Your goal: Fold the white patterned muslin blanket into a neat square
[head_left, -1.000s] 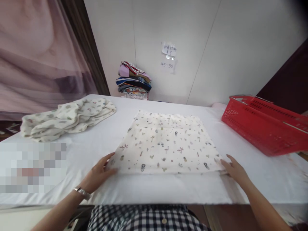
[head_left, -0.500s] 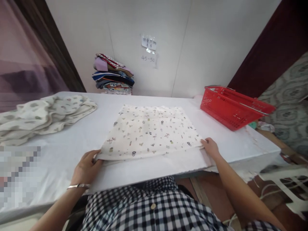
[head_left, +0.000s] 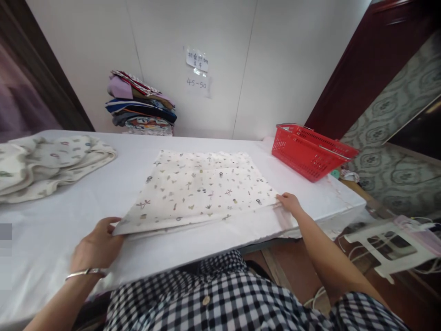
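A folded cream cloth point(head_left: 198, 188) with small printed motifs lies flat on the white table point(head_left: 69, 207). My left hand point(head_left: 94, 246) grips its near left corner, fingers curled under the edge. At the near right corner my right hand point(head_left: 289, 203) pinches the cloth, its fingers closed on the edge. A bracelet shows on my left wrist.
A crumpled patterned cloth point(head_left: 44, 163) lies at the table's left. A stack of folded clothes point(head_left: 141, 103) stands against the back wall. A red plastic basket point(head_left: 312, 151) sits at the right end. A white stool point(head_left: 386, 243) stands on the floor to the right.
The view has swung to the right, showing the floor and stool. Both hands have stayed on the cloth's near corners, fingers now curled tighter on the edge.
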Demonstrator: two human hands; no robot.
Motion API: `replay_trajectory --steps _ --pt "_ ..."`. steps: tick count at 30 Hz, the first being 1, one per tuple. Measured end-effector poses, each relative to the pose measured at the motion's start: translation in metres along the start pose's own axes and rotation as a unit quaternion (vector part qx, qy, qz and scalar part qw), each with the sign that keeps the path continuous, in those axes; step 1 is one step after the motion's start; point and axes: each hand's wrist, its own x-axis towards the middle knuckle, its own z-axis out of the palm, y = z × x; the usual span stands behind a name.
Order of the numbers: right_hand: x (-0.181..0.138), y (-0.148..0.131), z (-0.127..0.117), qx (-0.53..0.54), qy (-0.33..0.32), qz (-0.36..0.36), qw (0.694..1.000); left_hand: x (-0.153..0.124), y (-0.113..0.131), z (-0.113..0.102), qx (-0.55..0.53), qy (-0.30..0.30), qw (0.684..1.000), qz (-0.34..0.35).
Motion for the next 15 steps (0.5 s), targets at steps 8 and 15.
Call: replay_trajectory --steps 8,15 --pt "-0.014 -0.011 -0.011 -0.015 -0.116 0.029 0.993 -0.013 -0.006 0.006 0.018 -0.05 0.997 0.053" --pt "-0.004 -0.005 -0.008 -0.014 -0.166 0.019 0.986 -0.025 -0.002 0.007 -0.097 -0.01 0.995 0.033"
